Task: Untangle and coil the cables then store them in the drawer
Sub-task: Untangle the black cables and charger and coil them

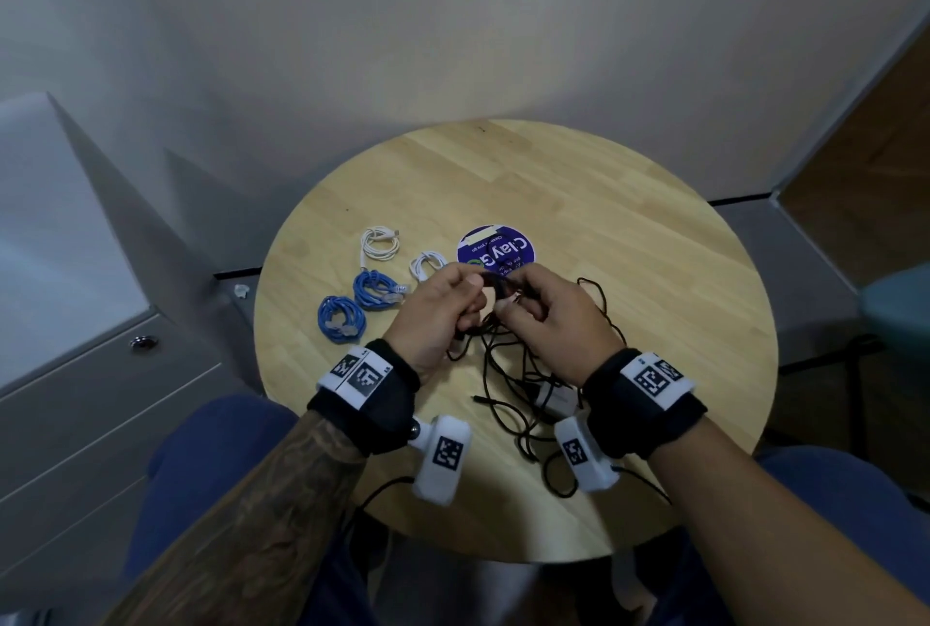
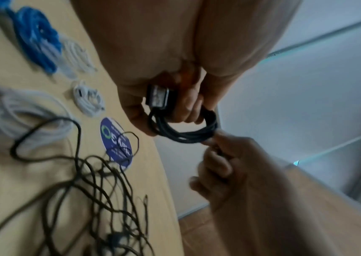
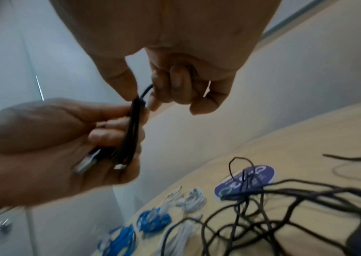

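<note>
While my left hand (image 2: 170,97) grips the small black coil (image 2: 186,128) above the round table (image 1: 629,233), my right hand (image 3: 175,83) pinches its loose end, with the black tangle (image 1: 523,374) beneath both hands and two blue coils (image 1: 362,303) and two white coils (image 1: 397,253) left of that tangle

A round wooden worktop (image 1: 578,182) carries two blue cable coils (image 1: 342,317) at the left, two white coils (image 1: 380,245) behind them, a purple round sticker (image 1: 508,245), and a loose black cable tangle (image 1: 508,374) with a grey adapter (image 1: 553,399).
</note>
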{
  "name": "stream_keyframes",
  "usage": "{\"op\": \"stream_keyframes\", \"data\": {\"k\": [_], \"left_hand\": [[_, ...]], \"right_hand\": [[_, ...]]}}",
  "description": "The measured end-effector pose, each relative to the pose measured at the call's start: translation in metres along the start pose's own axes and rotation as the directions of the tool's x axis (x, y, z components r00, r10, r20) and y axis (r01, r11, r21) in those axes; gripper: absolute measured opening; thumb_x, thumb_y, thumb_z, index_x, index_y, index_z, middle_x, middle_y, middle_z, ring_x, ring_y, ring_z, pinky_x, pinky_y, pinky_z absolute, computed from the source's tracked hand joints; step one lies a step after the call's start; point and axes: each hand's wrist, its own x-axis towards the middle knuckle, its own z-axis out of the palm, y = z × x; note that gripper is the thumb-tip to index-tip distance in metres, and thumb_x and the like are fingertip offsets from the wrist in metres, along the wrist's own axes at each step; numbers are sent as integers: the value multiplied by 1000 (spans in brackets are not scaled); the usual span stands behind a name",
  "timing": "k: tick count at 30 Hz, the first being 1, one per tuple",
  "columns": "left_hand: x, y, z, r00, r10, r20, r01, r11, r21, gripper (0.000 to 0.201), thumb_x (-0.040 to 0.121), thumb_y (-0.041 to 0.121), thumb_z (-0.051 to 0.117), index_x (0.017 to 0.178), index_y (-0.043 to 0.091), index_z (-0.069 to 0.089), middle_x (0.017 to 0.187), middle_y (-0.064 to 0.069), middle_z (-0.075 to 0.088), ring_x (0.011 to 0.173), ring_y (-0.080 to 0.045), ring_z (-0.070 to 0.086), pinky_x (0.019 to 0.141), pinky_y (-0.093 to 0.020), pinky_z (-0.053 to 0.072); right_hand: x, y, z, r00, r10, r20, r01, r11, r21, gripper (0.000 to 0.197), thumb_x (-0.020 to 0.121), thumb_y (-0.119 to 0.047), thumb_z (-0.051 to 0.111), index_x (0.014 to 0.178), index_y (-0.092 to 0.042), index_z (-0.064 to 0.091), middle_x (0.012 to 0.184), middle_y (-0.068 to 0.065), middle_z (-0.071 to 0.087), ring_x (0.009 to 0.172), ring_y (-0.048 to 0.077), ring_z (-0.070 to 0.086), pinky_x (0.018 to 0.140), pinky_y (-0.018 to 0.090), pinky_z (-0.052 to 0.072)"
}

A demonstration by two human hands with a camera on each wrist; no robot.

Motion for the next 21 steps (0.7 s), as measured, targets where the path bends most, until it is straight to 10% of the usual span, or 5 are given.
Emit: {"op": "stream_keyframes", "data": {"k": [6,11,16,21], "left_hand": [[-2,2,2,995,-35,91,17,981,194,18,101,5,39,109,0,55,58,6,45,47,1,38,49,-11,31],[-1,6,4,1000,14,27,-15,998,53,19,102,2,34,114,-1,48,65,-1,36,46,1,36,47,-11,29],[0,1,4,999,-3,49,-2,994,112,16,102,5,35,112,2,48,63,2,40,46,1,37,48,-13,30],[-1,-3,3,998,41,45,-50,972,230,13,102,8,40,110,7,50,54,15,54,49,1,43,50,-14,36]], "right_hand": [[20,6,-26,986,26,-167,-32,999,-35,10,96,-21,57,88,-20,61,70,-7,58,67,10,50,69,35,45],[12,23,-16,998,21,-59,-31,985,-173,14,93,-21,64,102,-23,74,96,-8,59,96,14,55,85,30,44],[10,10,-7,958,287,7,-264,869,419,17,89,-3,69,93,-19,75,83,-5,73,66,1,62,65,14,47],[10,3,-2,907,415,75,-381,729,568,17,90,0,64,88,-16,70,81,13,63,50,8,45,48,17,37]]}}
